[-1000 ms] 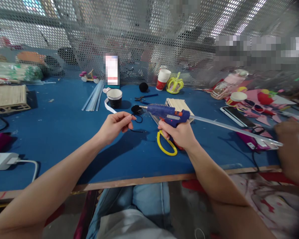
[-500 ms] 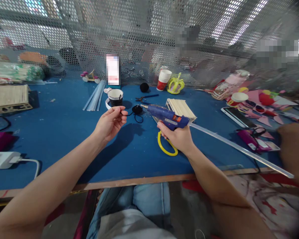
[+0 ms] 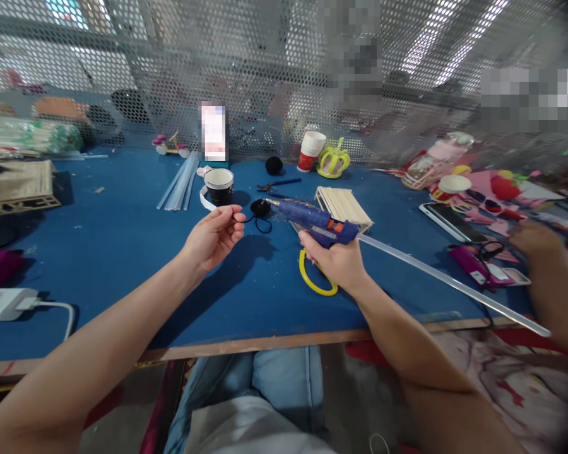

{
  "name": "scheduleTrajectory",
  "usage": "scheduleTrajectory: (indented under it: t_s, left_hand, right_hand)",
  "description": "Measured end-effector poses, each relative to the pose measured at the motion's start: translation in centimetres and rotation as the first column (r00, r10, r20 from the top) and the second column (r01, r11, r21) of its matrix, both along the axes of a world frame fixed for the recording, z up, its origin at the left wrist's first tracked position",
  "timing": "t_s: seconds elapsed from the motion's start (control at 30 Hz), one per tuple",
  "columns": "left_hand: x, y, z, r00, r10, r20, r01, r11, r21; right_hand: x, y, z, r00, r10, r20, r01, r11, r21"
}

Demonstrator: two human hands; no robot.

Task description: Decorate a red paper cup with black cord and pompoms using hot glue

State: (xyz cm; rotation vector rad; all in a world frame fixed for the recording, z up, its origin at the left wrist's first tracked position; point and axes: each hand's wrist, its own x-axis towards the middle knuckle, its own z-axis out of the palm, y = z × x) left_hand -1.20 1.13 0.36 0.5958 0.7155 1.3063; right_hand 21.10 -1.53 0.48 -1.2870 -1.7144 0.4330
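Moved: left hand [image 3: 213,236] has turned more palm-up, and the glue stick [image 3: 454,285] now trails lower toward the near right.
Left hand: fingertips pinch a thin black cord [image 3: 246,219], apparently to steady its pom-pom [image 3: 260,207] on the table [image 3: 123,252].
Right hand [image 3: 339,260]: wrapped round the blue glue gun [image 3: 315,221], whose nozzle points far-left, just beside the pom-pom.
Nearby: yellow scissors [image 3: 315,284] lie under the right hand, with craft sticks [image 3: 344,205] behind the gun and a co-worker's hand [image 3: 534,239] at right.

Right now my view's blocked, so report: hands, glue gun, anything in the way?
Left hand pinching black cord of pom-pom. Right hand gripping glue gun, nozzle beside pom-pom. Yellow scissors underneath. Another person's hand far right, apart.
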Motion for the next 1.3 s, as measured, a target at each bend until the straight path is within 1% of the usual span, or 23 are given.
scheduleTrajectory:
  t_s: [0.3, 0.5, 0.73, 1.13, 1.3]
  left_hand:
    - [-0.04, -0.04, 0.01, 1.0, -0.006, 0.026, 0.006, 1.0, 0.015]
    - [-0.03, 0.0, 0.03, 1.0, 0.001, 0.03, -0.001, 1.0, 0.015]
    - [-0.03, -0.06, -0.03, 1.0, -0.01, 0.027, 0.01, 1.0, 0.019]
    - [0.0, -0.01, 0.19, 0.999, -0.002, 0.037, 0.002, 1.0, 0.01]
    - [0.0, -0.08, 0.1, 0.999, -0.007, 0.036, 0.006, 1.0, 0.018]
  right_hand:
    - [0.18, 0.11, -0.21, 0.999, 0.04, 0.006, -0.04, 0.998, 0.039]
    - [0.13, 0.09, -0.14, 0.998, 0.068, 0.0, -0.068, 0.997, 0.043]
    - [0.11, 0.04, -0.04, 1.0, 0.018, 0.014, -0.019, 0.998, 0.061]
    - [-0.18, -0.01, 0.1, 0.997, 0.072, 0.029, -0.075, 0.994, 0.08]
    - [0.1, 0.06, -0.05, 0.999, 0.025, 0.03, -0.027, 0.996, 0.087]
